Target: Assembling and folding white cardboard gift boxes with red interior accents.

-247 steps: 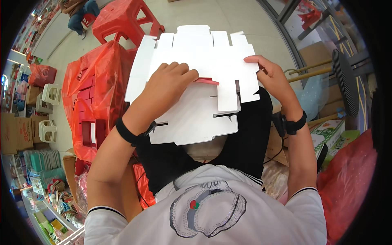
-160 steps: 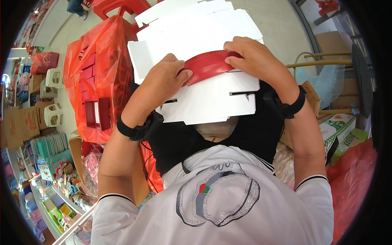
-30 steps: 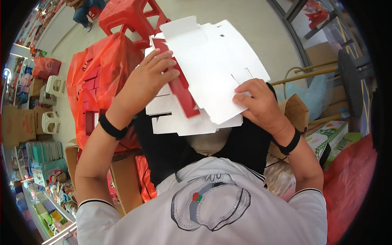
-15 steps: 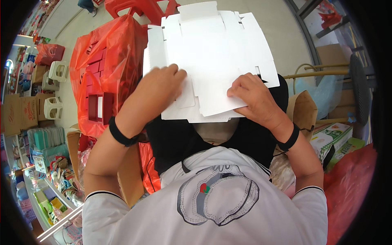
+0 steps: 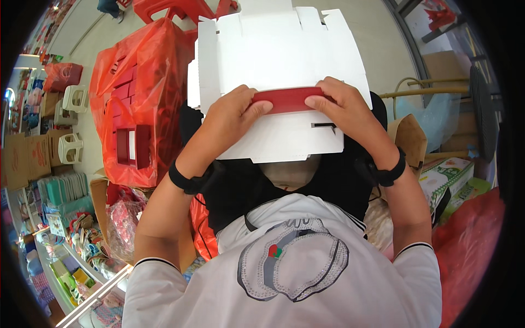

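A stack of flat, die-cut white cardboard sheets [image 5: 279, 52] with slots and tabs lies across my lap. Along its near part a dark red strip [image 5: 289, 100] stands up, apparently the coloured outer face of the top sheet's folded edge. My left hand [image 5: 236, 112] pinches the strip's left end, thumb on the red face and fingers behind. At the other end my right hand [image 5: 340, 104] grips it in the same way. Below the strip the lower sheet [image 5: 279, 136] shows white, with a slot near my right hand.
To the left stands a translucent red plastic bag [image 5: 164, 71] of dark red boxes, with an open red box [image 5: 133, 146] on its side. A red stool [image 5: 175, 10] is at the far side. Brown paper bag [image 5: 407, 139] and cartons [image 5: 445, 177] sit on the right.
Both hands have come to the top sheet's near edge and gripped it. That edge has been raised and turned away from me, bringing its red side into sight.
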`<action>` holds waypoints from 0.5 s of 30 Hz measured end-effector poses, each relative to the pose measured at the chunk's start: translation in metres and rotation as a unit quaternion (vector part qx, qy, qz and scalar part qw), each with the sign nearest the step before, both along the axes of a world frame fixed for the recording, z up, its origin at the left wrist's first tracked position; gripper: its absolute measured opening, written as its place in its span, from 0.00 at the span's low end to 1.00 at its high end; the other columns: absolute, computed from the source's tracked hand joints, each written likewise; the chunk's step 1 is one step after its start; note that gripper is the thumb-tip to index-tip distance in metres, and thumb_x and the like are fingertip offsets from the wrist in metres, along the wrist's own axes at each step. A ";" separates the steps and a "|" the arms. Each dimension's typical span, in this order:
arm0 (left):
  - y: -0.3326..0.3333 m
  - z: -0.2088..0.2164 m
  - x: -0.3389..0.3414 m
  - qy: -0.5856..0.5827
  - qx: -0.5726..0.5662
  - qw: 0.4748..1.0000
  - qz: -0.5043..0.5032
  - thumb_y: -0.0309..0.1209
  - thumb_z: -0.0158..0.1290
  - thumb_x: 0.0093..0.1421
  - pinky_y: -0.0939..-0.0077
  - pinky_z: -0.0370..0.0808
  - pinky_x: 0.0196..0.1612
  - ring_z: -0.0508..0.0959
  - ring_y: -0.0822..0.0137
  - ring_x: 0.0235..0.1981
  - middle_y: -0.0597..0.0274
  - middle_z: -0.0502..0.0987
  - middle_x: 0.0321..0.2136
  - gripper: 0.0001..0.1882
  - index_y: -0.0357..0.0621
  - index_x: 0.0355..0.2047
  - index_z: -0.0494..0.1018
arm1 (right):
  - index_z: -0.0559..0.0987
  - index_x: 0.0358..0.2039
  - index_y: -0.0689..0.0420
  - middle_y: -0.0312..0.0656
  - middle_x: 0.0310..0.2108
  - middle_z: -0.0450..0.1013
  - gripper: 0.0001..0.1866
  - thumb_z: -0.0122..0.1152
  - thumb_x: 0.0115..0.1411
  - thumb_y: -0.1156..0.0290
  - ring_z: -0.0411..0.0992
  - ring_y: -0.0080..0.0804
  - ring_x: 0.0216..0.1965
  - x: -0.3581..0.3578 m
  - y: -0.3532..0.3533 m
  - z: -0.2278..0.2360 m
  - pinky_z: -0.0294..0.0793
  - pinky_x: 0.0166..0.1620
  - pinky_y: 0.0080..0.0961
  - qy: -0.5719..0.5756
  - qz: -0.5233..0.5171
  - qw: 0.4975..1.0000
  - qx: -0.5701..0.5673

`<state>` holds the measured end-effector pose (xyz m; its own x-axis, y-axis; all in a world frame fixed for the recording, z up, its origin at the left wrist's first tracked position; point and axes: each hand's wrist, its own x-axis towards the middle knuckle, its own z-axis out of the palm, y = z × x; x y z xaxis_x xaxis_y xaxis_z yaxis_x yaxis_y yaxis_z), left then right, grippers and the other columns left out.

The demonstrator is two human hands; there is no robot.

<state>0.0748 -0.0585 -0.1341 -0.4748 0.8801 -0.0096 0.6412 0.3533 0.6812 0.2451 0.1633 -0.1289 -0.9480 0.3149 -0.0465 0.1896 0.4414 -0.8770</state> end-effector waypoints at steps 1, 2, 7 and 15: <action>0.003 0.003 -0.002 -0.039 -0.049 0.998 0.027 0.34 0.63 0.70 0.68 0.71 0.33 0.72 0.64 0.28 0.57 0.73 0.28 0.14 0.35 0.36 0.73 | 0.78 0.32 0.65 0.44 0.28 0.69 0.16 0.68 0.67 0.64 0.68 0.33 0.29 -0.003 0.001 0.000 0.71 0.37 0.34 -0.001 -0.002 1.000 -0.001; 0.007 0.005 0.000 -0.030 -0.036 0.998 0.035 0.36 0.62 0.71 0.66 0.71 0.33 0.71 0.64 0.26 0.57 0.72 0.27 0.17 0.34 0.34 0.71 | 0.78 0.31 0.65 0.45 0.28 0.70 0.17 0.68 0.68 0.63 0.69 0.36 0.29 -0.006 0.001 0.000 0.71 0.37 0.36 -0.019 -0.006 0.999 0.037; 0.014 0.007 0.002 0.042 -0.059 0.997 0.034 0.39 0.59 0.72 0.61 0.72 0.36 0.73 0.56 0.28 0.52 0.73 0.29 0.18 0.35 0.34 0.71 | 0.77 0.30 0.64 0.49 0.28 0.72 0.21 0.66 0.69 0.58 0.72 0.45 0.30 -0.014 -0.002 -0.003 0.72 0.38 0.41 -0.034 -0.012 0.990 0.133; 0.020 0.011 0.003 0.057 -0.098 0.993 0.034 0.41 0.57 0.73 0.56 0.73 0.41 0.78 0.46 0.34 0.47 0.77 0.33 0.19 0.35 0.35 0.72 | 0.77 0.32 0.61 0.51 0.29 0.76 0.18 0.64 0.69 0.58 0.76 0.54 0.34 -0.018 -0.004 -0.009 0.74 0.41 0.47 -0.029 -0.010 0.974 0.223</action>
<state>0.0780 -0.0383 -0.1231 -0.5411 0.8323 -0.1205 0.6801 0.5174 0.5193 0.2272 0.1591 -0.1379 -0.9413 0.3344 0.0453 0.2458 0.7713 -0.5870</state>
